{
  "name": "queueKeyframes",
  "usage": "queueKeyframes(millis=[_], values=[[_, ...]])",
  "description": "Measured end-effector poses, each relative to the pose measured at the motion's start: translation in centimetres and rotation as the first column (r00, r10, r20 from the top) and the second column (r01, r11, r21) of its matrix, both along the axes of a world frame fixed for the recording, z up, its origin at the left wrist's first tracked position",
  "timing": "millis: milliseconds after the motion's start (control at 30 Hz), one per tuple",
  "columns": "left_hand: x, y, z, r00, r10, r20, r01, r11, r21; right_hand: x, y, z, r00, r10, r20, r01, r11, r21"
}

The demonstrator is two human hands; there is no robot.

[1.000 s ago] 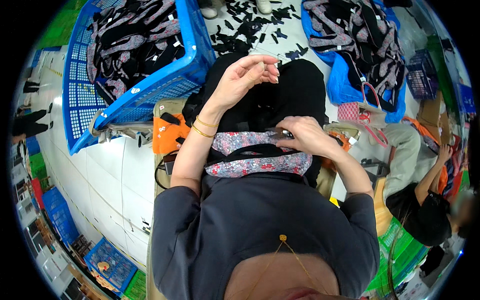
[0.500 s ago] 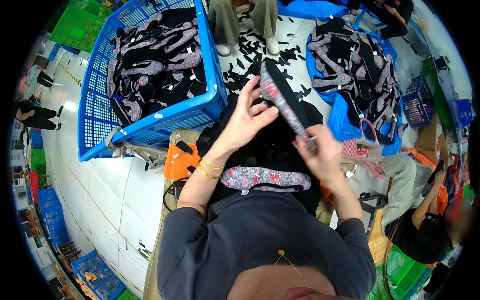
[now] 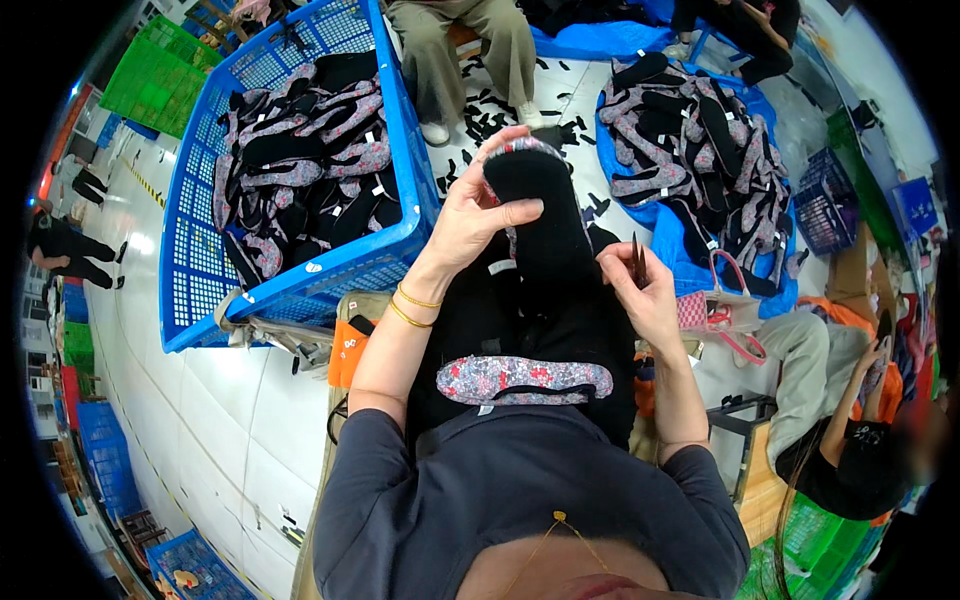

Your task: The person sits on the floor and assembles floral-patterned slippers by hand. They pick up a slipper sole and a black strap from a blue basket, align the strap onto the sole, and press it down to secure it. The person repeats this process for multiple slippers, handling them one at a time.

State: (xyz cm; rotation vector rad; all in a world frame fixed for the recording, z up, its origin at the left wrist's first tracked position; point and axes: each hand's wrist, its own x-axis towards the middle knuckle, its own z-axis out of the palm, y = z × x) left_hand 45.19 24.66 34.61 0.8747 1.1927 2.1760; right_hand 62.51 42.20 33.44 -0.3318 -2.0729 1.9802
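My left hand (image 3: 466,218) grips one end of a slipper (image 3: 545,225), thumb on its black sole and fingers behind it. The sole is turned up toward me, and a grey-and-red patterned edge shows at the far end. Closed on a pair of small dark thread snips (image 3: 638,262), my right hand (image 3: 646,305) is beside the slipper's right edge; the pointed blades stick up past the fingers. Whether the fingertips touch the slipper, I cannot tell. Across my lap lies a second slipper (image 3: 522,380), patterned grey and red, with a dark opening.
At the left stands a large blue crate (image 3: 345,262) heaped with similar slippers. Another slipper pile (image 3: 700,150) rests on blue sheeting at the far right. Black scraps (image 3: 490,115) litter the floor near a person's legs (image 3: 500,50). A co-worker (image 3: 850,455) sits at the right.
The slipper has turned from its side to sole up, and my left hand has closed on its end. My right hand has left the slipper's near end; snips now show in it.
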Motion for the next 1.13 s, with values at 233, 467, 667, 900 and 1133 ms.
queueKeyframes(millis=[233,467,667,900,1133], values=[[0.7,-0.9,1.0,0.768,-0.172,-0.617,0.074,0.981,-0.182,0.2,0.6,-1.2,0.980,0.166,0.110,-0.098,0.884,-0.457],[5.0,-2.1,-5.0,0.557,-0.186,-0.809,-0.179,0.925,-0.336,2.0,-0.6,-3.7,0.989,0.129,0.074,-0.110,0.969,-0.222],[6.3,-3.7,-8.3,0.595,-0.042,-0.802,-0.278,0.926,-0.254,1.9,-0.8,-2.9,0.941,0.332,0.059,-0.328,0.942,-0.074],[6.2,-4.2,-8.4,0.700,-0.107,-0.706,-0.106,0.962,-0.251,1.2,-2.6,-4.8,0.999,0.023,0.044,-0.021,0.999,-0.043],[4.3,-7.3,-5.4,0.857,-0.275,-0.436,0.103,0.920,-0.378,-0.1,-3.2,-4.5,0.997,0.034,-0.067,-0.041,0.995,-0.097]])
